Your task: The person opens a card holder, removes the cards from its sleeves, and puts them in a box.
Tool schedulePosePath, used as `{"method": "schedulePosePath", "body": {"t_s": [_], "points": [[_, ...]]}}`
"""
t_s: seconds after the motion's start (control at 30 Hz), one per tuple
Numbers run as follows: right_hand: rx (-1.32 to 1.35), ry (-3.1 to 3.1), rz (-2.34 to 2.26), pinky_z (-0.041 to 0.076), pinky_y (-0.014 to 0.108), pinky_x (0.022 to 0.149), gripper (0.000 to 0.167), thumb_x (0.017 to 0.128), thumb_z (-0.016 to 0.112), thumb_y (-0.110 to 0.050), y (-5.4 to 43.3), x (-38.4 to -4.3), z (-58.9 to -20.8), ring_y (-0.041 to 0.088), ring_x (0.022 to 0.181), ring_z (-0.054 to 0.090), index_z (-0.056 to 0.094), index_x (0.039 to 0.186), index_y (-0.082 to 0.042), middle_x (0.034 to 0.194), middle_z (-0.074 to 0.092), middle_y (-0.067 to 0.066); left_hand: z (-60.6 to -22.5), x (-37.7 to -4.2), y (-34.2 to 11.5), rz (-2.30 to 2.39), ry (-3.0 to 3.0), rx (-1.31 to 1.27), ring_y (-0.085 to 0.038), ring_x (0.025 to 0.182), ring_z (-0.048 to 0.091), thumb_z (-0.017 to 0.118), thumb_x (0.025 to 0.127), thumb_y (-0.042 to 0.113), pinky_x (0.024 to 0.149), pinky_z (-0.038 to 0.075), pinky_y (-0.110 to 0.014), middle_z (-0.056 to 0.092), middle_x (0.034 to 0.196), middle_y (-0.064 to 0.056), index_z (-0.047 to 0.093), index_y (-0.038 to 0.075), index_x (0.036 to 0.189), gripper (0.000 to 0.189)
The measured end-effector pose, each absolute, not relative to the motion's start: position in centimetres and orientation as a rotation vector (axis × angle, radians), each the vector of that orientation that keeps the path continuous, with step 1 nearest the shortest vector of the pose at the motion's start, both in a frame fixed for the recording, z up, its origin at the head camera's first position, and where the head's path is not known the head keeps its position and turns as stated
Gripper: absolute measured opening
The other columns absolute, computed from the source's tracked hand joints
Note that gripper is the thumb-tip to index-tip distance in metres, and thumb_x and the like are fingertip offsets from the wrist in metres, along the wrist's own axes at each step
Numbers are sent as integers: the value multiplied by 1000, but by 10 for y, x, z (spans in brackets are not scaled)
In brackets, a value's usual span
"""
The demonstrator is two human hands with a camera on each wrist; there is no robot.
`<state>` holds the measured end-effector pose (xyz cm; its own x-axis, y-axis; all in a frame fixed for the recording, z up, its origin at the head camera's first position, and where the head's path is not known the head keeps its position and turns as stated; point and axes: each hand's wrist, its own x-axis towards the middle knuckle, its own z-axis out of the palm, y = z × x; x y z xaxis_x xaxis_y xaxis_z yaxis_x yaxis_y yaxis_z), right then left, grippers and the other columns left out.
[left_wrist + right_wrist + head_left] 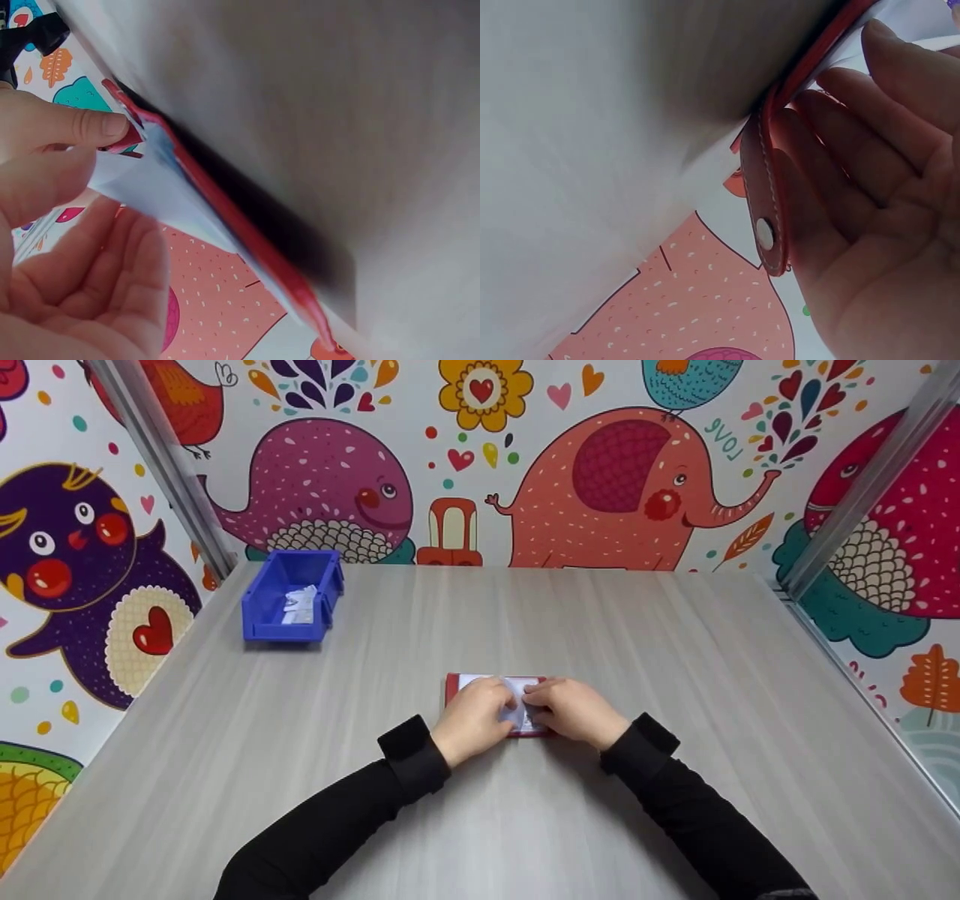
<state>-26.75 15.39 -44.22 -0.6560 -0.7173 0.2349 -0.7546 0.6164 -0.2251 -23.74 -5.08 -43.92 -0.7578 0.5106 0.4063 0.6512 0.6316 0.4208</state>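
A red leather-like card holder [451,687] lies open on the table under both hands, white inside. My left hand [474,718] pinches a thin, pale sleeve page [142,187] that stands lifted from the cover in the left wrist view. My right hand [574,709] holds the card holder's right side, its thumb over the white inside. In the right wrist view, a stitched strap [763,195] with a metal snap hangs out beside the right fingers. My hands hide much of the pages in the head view.
A blue plastic bin [281,631] stands at the back left of the wood-grain table [585,622]. White card-like pieces [300,604] lie in it. Walls with cartoon animals close off the back and sides, with metal posts at the corners.
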Motion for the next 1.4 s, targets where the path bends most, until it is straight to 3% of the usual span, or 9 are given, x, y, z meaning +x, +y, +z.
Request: {"method": "schedulePosePath", "body": {"t_s": [0.57,0.77,1.07,1.27,1.4], "points": [[1046,-2611,487,54,44,83,25,80,76,3,158,-270,-441,30,96,65,74,105,-1,100,72,12,-437,-234,-51,-771,-2653,-891,-26,82,60,76,76,4,78,49,-38,63,84,-9,68,0,85,12],[1008,-2602,456,55,45,79,23,81,76,2,160,-270,-440,30,93,65,74,104,-1,97,72,11,-438,-232,-53,-787,-2668,-830,-22,78,55,71,77,0,70,48,-36,58,81,-6,64,-2,94,18],[977,-2648,451,54,45,80,24,80,78,0,159,-269,-440,30,92,65,74,104,0,97,72,12,-434,-228,-56,-860,-2741,-708,-25,80,59,63,77,-5,73,52,-39,63,88,-12,62,-8,102,25],[1006,-2672,444,54,45,82,26,79,79,-1,159,-270,-440,31,92,65,73,104,1,98,72,13,-430,-232,-64,-976,-2812,-605,-16,64,42,63,74,-4,58,38,-29,48,69,0,60,-5,87,14],[1023,-2684,433,53,46,83,25,79,80,-2,159,-269,-440,32,94,65,73,104,0,99,72,13,-430,-237,-70,-1055,-2871,-537,-15,60,36,60,70,-4,55,29,-27,37,64,3,59,-6,83,14]]}}
